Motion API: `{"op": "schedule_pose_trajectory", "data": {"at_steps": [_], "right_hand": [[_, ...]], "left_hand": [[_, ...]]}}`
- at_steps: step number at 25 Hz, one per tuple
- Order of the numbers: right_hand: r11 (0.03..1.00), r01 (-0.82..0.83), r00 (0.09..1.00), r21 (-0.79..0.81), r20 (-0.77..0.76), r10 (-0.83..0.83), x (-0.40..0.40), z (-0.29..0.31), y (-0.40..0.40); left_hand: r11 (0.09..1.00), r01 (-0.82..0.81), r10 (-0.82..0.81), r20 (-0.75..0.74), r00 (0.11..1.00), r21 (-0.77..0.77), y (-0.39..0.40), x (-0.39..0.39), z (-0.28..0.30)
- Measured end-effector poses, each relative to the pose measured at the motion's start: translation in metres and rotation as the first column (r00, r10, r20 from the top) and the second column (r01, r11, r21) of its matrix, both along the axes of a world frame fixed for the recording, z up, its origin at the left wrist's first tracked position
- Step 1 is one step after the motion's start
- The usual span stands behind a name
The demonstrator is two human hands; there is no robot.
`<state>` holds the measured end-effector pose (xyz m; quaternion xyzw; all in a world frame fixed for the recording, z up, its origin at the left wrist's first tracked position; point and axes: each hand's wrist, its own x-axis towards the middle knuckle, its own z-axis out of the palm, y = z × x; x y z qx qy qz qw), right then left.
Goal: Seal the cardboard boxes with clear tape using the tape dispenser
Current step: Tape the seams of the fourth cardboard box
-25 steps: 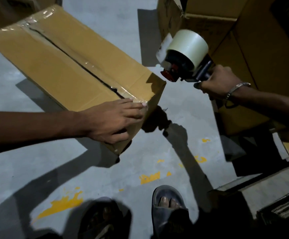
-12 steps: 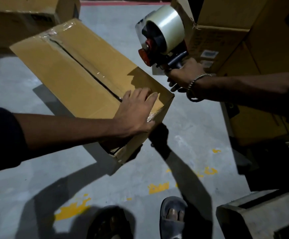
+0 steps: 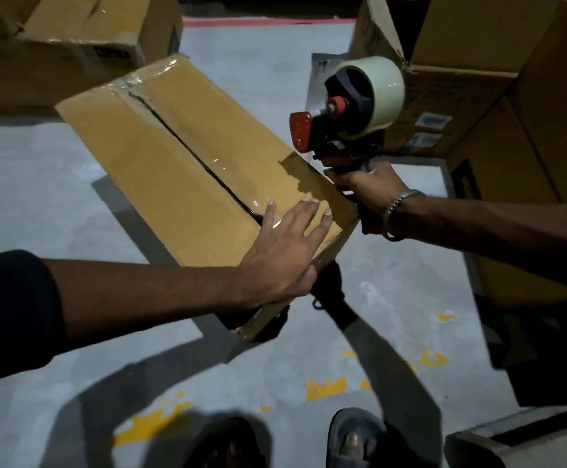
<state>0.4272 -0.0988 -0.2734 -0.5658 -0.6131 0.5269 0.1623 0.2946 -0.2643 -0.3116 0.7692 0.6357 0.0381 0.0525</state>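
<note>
The right hand (image 3: pixel 368 190) had its grip wrapped round the handle of the tape dispenser (image 3: pixel 339 126), lifted just off the box's near corner, likely clear of the finished strip. The left hand (image 3: pixel 289 244) lay flat, fingers straight, smoothing glossy clear tape (image 3: pixel 241 190) over the center seam of the matte brown cardboard box (image 3: pixel 160 157) on the concrete floor (image 3: pixel 258 76).

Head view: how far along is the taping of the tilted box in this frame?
Done: clear tape already covers the centre seam of the tilted cardboard box from end to end. In hand: the left hand presses flat on the tape's near end, while the right hand grips the tape dispenser, held off the box. Left: the open-topped box behind the dispenser looks unsealed.
</note>
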Motion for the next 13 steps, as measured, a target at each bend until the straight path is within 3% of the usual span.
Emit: {"op": "schedule_pose_trajectory", "data": {"at_steps": [5, 10, 13], "right_hand": [[0.999, 0.001, 1.0, -0.051, -0.028, -0.002, 0.025, -0.007, -0.027], [0.999, 0.035, 0.999, -0.021, 0.001, -0.035, 0.04, -0.012, -0.039], [0.99, 0.142, 0.99, 0.01, 0.007, -0.142, 0.045, -0.013, -0.051]], "left_hand": [[0.992, 0.067, -0.074, 0.062, 0.995, 0.107, -0.031, 0.001, -0.013], [0.986, 0.153, -0.164, 0.271, 0.948, 0.064, -0.035, -0.018, -0.001], [0.976, 0.195, -0.211, 0.233, 0.949, 0.092, -0.032, -0.064, 0.009]]}}
